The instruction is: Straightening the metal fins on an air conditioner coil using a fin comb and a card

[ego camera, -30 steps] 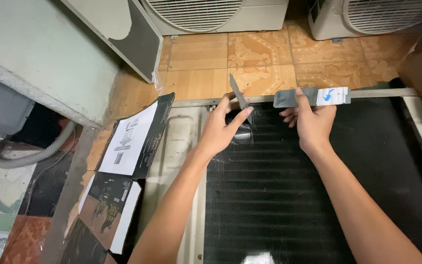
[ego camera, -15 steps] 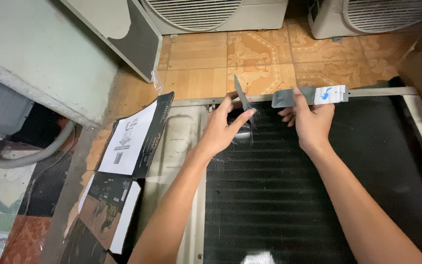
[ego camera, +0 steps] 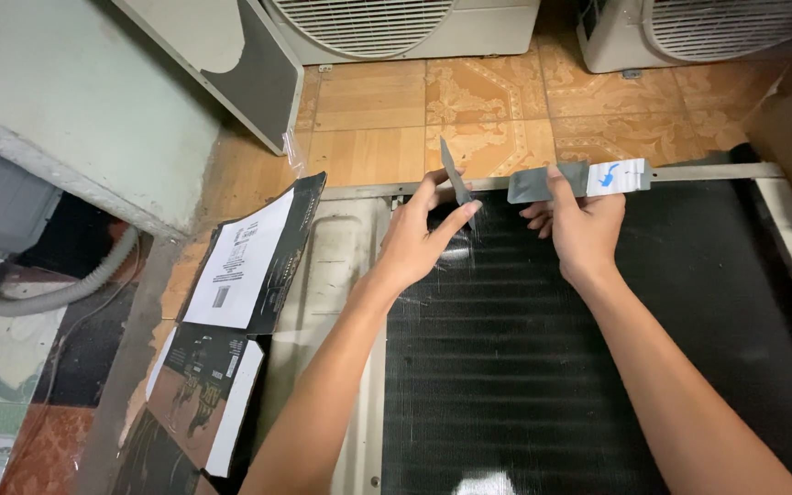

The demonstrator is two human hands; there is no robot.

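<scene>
The right fingertips are hidden behind the grey strip (ego camera: 577, 179), which the right hand (ego camera: 577, 229) pinches at the coil's (ego camera: 598, 367) top edge. The left hand (ego camera: 419, 240) pinches a thin grey blade (ego camera: 456, 176), upright, just left of the strip. Flattened cardboard (ego camera: 240, 275) lies left; fan units (ego camera: 396, 23) stand beyond, cut off.

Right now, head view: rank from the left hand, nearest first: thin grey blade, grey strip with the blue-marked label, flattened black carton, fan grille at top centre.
1. Thin grey blade: pinched in the left hand fingers.
2. Grey strip: just to its right, under the right hand.
3. Flattened black carton: on the floor, to its left.
4. Fan grille: top centre, far side of the tiles.
</scene>
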